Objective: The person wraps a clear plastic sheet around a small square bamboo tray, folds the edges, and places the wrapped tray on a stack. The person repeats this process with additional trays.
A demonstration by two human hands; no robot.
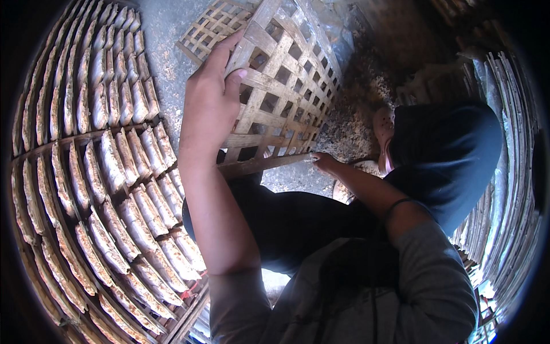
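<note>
A woven bamboo lattice tray with a wooden frame is tilted up in front of me. My left hand grips its upper left frame edge, the thumb on the near side and the fingers behind. At the lower right corner, my right hand has hold of the bottom frame strip; its fingers are partly hidden. Through the holes only dark patches and bits of floor show. A second woven lattice tray lies beyond my left hand, partly covered by the first.
A rack to the left carries rows of pale slabs with browned, crumbly edges. Long thin slats are packed along the right. Crumbs litter the grey floor. Beside my bent knee is a clog with holes.
</note>
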